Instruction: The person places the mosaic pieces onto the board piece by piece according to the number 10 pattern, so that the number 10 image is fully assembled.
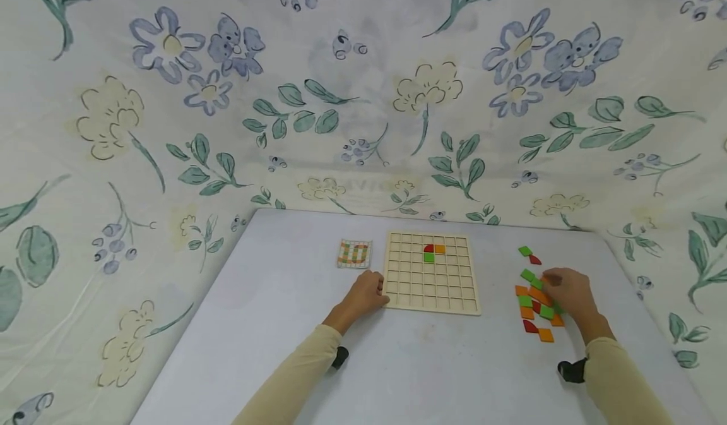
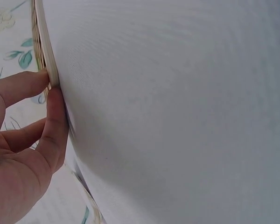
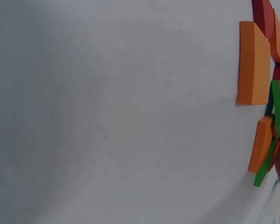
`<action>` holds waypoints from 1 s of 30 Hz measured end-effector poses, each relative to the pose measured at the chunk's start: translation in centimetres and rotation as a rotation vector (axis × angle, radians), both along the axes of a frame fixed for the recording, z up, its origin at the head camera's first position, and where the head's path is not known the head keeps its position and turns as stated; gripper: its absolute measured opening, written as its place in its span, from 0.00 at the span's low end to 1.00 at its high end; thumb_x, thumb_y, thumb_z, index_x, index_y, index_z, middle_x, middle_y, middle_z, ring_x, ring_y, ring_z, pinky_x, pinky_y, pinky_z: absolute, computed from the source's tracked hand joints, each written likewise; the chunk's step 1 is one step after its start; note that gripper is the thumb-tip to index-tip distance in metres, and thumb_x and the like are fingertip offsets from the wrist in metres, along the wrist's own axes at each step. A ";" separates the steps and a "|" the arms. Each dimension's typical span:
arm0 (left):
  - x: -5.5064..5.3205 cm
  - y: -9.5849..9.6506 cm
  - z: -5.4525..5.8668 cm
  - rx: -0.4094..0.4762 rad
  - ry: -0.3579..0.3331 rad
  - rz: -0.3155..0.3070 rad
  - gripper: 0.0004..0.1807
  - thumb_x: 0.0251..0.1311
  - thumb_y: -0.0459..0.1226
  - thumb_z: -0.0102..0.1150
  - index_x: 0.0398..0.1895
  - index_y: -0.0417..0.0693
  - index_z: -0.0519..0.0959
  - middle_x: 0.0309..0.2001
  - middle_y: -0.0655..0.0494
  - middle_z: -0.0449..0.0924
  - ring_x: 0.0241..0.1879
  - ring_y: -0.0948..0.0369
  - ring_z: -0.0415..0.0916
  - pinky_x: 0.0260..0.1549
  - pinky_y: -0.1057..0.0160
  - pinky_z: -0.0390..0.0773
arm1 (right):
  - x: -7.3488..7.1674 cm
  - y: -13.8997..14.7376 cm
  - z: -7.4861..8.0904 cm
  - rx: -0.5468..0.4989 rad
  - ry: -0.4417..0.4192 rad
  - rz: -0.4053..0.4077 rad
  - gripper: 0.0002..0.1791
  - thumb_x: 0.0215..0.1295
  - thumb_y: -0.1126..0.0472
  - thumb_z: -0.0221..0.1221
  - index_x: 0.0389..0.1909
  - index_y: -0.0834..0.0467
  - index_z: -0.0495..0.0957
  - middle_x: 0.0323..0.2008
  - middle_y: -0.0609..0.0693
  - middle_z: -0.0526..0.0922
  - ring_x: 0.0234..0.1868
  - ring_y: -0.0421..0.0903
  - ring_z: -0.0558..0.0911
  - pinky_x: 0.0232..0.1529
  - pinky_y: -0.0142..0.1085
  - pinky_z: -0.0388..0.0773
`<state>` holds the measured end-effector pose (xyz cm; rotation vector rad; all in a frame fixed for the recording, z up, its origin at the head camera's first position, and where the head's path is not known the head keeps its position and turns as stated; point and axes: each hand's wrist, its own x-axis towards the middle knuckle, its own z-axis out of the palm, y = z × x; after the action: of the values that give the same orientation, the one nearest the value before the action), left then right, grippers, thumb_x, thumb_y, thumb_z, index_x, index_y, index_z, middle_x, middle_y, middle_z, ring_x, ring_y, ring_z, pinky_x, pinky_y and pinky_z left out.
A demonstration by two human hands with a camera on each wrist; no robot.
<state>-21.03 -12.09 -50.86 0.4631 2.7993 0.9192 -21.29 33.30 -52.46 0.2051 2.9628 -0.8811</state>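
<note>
A pale wooden grid board [image 1: 431, 286] lies on the table, with a red tile [image 1: 428, 248], an orange tile [image 1: 440, 249] and a green tile [image 1: 429, 258] in its upper cells. My left hand [image 1: 366, 292] pinches the board's near left edge between thumb and finger, plain in the left wrist view at the board's rim [image 2: 47, 51]. Over a loose pile of tiles on the right, my right hand [image 1: 570, 292] is curled, with an orange tile [image 1: 546, 278] at its fingertips. In the right wrist view that hand is mostly cut off beside a green tile [image 3: 277, 107].
Left of the board lies a small pattern card [image 1: 354, 254] with orange and green shapes. A green tile [image 1: 525, 251] and a red tile [image 1: 535, 259] lie beyond the pile. Floral cloth [image 1: 363, 128] surrounds the white table [image 1: 272, 286].
</note>
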 end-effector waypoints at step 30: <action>-0.1 0.2 -0.3 -0.009 0.027 -0.006 0.13 0.52 0.29 0.69 0.26 0.41 0.71 0.27 0.55 0.64 0.28 0.61 0.60 0.24 0.66 0.63 | -5.2 -18.8 0.7 -0.229 0.291 0.410 0.14 0.60 0.69 0.64 0.47 0.68 0.82 0.43 0.59 0.83 0.44 0.56 0.82 0.46 0.46 0.79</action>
<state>-21.17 -11.88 -51.15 0.4858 2.8235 0.9053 -26.49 14.49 -51.80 -0.5626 2.9373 -1.2568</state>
